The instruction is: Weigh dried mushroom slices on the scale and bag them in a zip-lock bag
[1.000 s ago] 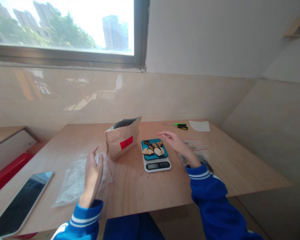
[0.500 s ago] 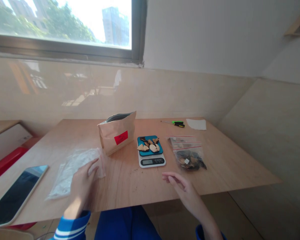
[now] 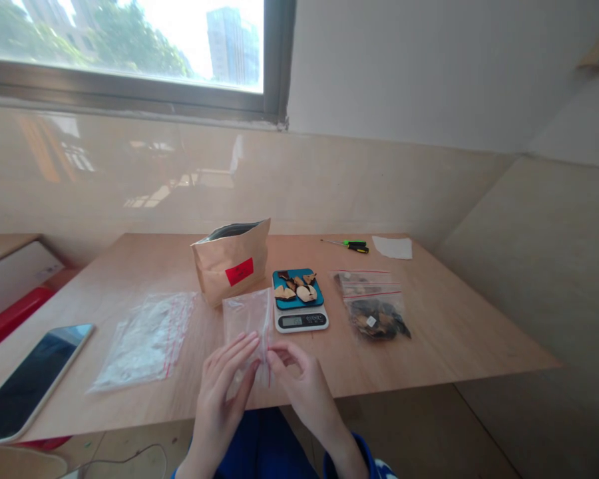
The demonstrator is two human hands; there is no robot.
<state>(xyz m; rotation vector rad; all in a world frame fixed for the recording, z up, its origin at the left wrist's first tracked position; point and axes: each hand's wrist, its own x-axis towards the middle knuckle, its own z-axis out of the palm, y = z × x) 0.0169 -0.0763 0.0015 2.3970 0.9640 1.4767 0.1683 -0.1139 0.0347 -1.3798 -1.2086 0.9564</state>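
Note:
A clear zip bag [image 3: 244, 316] with a red line along its right edge is held between both hands near the table's front edge. My left hand [image 3: 229, 372] grips its middle, thumb below and fingers on top. At the zip edge, my right hand [image 3: 297, 379] pinches the plastic between thumb and fingertips. Just beyond stands a small kitchen scale [image 3: 302, 322] with a blue platform, carrying several dried mushroom pieces [image 3: 307, 293]. A kraft paper pouch [image 3: 237, 263] with a red label stands upright and open behind the bag.
Several flat clear zip bags [image 3: 144, 339] lie to the left, beside a phone [image 3: 30, 386]. On the right are filled zip bags [image 3: 374, 316] of dark dried pieces. Screwdrivers [image 3: 354, 246] and a white paper [image 3: 393, 247] lie at the back.
My left hand has taken one clear zip bag from the stack and brought it right, in front of the scale. My right hand has moved left and taken hold of its zip edge.

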